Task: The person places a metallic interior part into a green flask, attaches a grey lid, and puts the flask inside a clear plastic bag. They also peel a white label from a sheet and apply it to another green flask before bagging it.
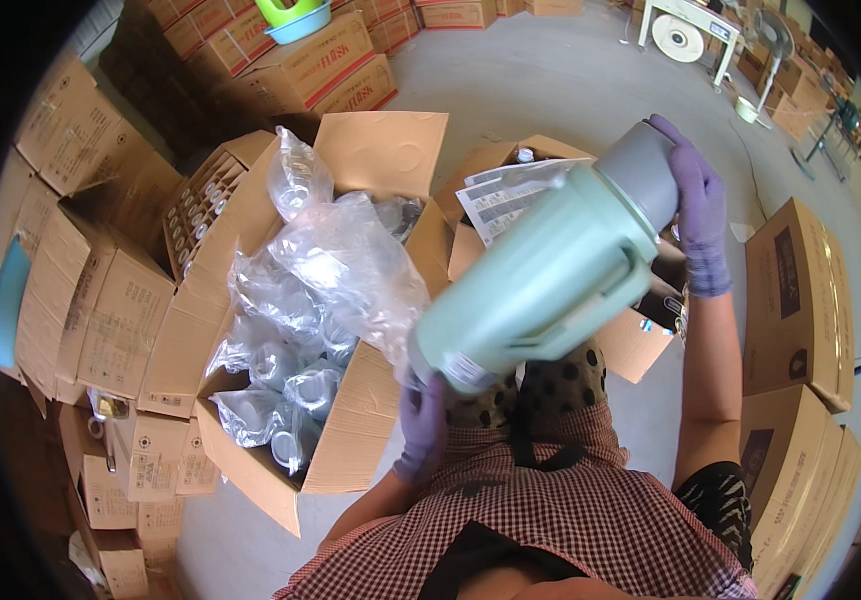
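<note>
A large pale green vacuum jug with a side handle is tilted in front of me, its grey lid up and to the right. My right hand, in a purple glove, is closed around the lid. At the base, my left hand, gloved alike, supports the jug. A clear plastic bag hangs down to the base by my left hand; whether my fingers pinch it cannot be seen. Below it, an open carton holds several bagged grey-topped items.
Behind the jug, printed sheets lie on another open carton. A divided carton of small pieces stands at left. Closed cartons are stacked at right, with more at the back. A fan stands far right.
</note>
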`<action>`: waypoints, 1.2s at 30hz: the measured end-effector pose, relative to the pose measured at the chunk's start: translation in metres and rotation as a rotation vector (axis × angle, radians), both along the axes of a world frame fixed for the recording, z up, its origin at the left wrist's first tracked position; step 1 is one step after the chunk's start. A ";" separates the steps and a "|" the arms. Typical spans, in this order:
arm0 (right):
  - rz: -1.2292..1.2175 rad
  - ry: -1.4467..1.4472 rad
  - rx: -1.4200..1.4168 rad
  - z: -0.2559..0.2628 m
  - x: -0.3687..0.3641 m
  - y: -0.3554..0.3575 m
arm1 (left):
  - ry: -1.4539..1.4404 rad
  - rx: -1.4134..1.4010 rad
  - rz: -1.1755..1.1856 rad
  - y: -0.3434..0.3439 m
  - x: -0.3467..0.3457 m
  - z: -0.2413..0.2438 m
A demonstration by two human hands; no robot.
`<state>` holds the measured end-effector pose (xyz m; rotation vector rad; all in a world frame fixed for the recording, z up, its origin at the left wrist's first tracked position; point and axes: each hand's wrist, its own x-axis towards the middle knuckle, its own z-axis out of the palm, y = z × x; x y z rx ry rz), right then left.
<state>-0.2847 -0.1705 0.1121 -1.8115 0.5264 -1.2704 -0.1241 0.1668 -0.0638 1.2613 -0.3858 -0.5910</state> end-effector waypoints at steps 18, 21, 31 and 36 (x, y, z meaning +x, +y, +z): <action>0.246 0.744 -0.411 0.080 -0.050 0.046 | -0.224 0.291 -1.264 0.012 0.007 -0.044; 0.002 0.965 -0.307 0.069 -0.053 0.048 | -0.640 0.513 -1.135 0.024 0.037 -0.018; 0.312 0.802 -0.391 0.089 -0.078 0.084 | -0.134 -0.049 -0.684 -0.098 0.005 0.022; 0.150 0.824 -0.512 0.063 -0.074 0.087 | 0.007 0.098 -0.876 -0.124 0.006 -0.017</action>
